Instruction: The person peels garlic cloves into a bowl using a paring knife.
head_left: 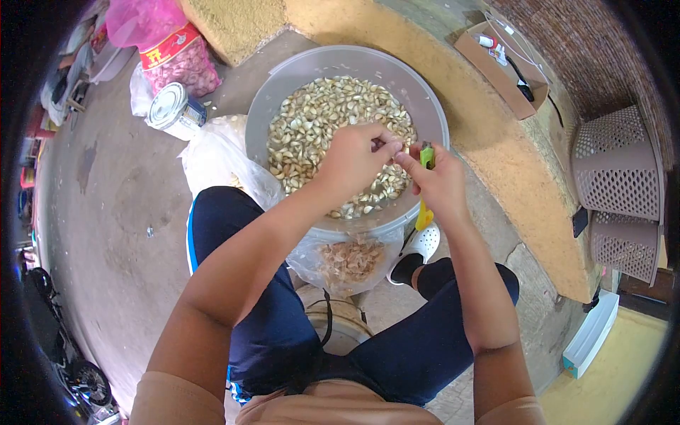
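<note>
A wide grey tub [258, 117] holds a great many garlic cloves [312, 120], which seem to lie in water. Over its near right side, my left hand [358, 159] is closed in a pinch, its fingertips meeting those of my right hand [440, 180]. Whatever small thing sits between the fingertips is too hidden to name. A yellow-green utility knife [426, 212] is gripped in my right hand, its handle pointing down toward my shoe. Below the tub's near rim, a clear plastic bag [308, 258] contains brownish garlic skins [353, 259].
At the tub's left are a white plastic bag [227, 152], a lidded can [173, 113] and a pink mesh sack [184, 60]. A cardboard box [496, 74] rests on the yellow ledge [489, 134] at right, with perforated crates [616, 166] beyond. A motorcycle [67, 354] stands far left.
</note>
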Action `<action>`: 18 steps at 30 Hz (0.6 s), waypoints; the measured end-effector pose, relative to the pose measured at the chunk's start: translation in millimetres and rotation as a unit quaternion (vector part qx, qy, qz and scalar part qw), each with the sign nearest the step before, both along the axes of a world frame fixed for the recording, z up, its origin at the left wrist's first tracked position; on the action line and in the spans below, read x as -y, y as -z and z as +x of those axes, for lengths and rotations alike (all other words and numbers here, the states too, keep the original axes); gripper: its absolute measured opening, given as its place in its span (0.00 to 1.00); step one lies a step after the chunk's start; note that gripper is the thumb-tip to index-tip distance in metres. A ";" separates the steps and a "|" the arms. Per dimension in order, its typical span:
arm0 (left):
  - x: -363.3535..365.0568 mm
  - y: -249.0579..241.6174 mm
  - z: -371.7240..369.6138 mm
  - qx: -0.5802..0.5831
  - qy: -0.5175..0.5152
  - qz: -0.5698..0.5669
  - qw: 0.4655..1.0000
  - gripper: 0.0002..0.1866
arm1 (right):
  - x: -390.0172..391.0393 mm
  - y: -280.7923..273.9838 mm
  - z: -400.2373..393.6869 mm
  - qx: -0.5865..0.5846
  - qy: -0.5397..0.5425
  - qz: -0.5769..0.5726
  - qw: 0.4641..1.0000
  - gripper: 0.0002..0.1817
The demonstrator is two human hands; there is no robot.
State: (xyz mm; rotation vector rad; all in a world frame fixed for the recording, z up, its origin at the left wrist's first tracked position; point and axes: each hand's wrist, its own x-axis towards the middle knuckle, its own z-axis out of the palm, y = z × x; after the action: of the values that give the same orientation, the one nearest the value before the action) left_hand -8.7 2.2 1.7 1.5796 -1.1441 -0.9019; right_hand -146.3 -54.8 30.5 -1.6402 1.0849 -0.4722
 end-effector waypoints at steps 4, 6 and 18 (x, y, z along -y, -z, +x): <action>3.5 9.0 3.6 -0.268 0.028 0.074 0.960 0.10 | 4.9 2.9 -2.0 0.087 -0.023 0.044 0.995 0.16; 1.9 6.0 4.3 -0.274 0.067 0.092 0.955 0.12 | 8.7 5.7 -3.4 0.072 -0.033 0.057 0.995 0.16; 3.3 12.2 33.3 -0.506 0.150 0.179 0.830 0.09 | 19.9 -0.2 -15.2 -0.015 -0.089 0.010 0.996 0.13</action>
State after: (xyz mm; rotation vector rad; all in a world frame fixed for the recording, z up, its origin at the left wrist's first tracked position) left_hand 24.6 -1.2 -10.4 0.8969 -0.4390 -1.9406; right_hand -161.5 -74.8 30.7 -1.7142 0.9516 -0.3193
